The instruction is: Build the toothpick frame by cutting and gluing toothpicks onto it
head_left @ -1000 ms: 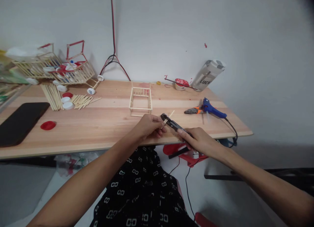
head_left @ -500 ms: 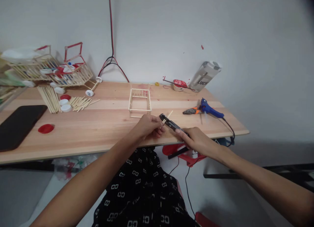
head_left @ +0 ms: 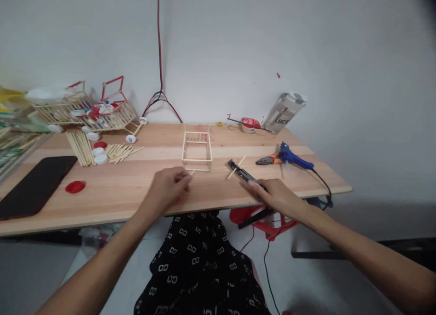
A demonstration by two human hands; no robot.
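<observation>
Lying at the far left of the wooden table (head_left: 136, 188) is a flat black phone (head_left: 34, 185), with a red cap (head_left: 75, 186) just to its right. Behind them sit loose bundles of sticks (head_left: 81, 147), a few white caps (head_left: 100, 159) and two stick-built carts (head_left: 98, 113) against the wall. Red and black wires (head_left: 160, 79) run down the wall to the table's back edge.

The left hand (head_left: 168, 188) hovers low over the front of the table. It is blurred, with its fingers curled in around a short stick piece (head_left: 191, 173) whose tip pokes out toward the right. Just behind that tip stands a small open stick frame (head_left: 197, 150), upright on the table.

To the right, the right hand (head_left: 275, 197) is wrapped around the handles of a black cutter (head_left: 243, 173) at the table's front edge, with the tool's head pointing left. A thin stick (head_left: 236, 167) lies slanted across that head; whether the jaws grip it cannot be told.

Further right and back lie orange-handled pliers (head_left: 269, 159) touching a blue glue gun (head_left: 294, 156). A red-stained cup (head_left: 250, 124) and a tilted grey canister (head_left: 284, 111) stand by the wall.
</observation>
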